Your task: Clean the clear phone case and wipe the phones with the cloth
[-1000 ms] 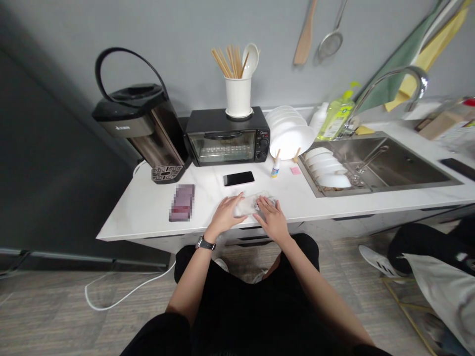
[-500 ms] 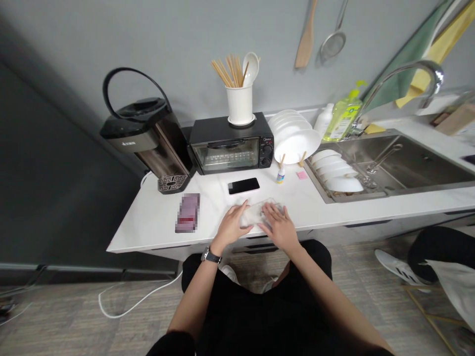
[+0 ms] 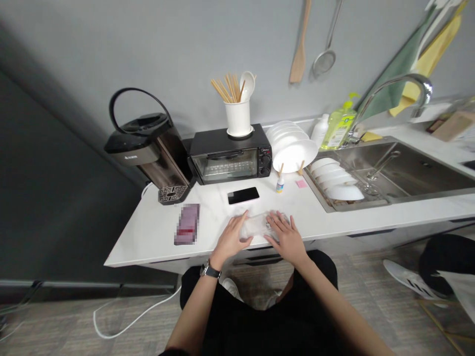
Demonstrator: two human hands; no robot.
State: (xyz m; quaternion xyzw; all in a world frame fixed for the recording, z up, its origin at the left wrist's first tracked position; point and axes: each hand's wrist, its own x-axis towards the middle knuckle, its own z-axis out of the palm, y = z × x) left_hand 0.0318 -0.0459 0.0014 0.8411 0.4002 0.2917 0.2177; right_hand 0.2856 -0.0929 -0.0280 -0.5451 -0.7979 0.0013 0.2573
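both hands, left hand [image 3: 230, 239] and right hand [image 3: 286, 239], lie flat with fingers spread, pressing a clear crinkled plastic bag [image 3: 260, 225] at the near edge of the white countertop [image 3: 156, 232], nearer than the black phone [image 3: 243, 195].

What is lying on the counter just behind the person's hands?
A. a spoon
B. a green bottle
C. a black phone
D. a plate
C: the black phone lies flat on the counter between the toaster oven and the two hands, left hand and right hand, which rest on a clear plastic piece.
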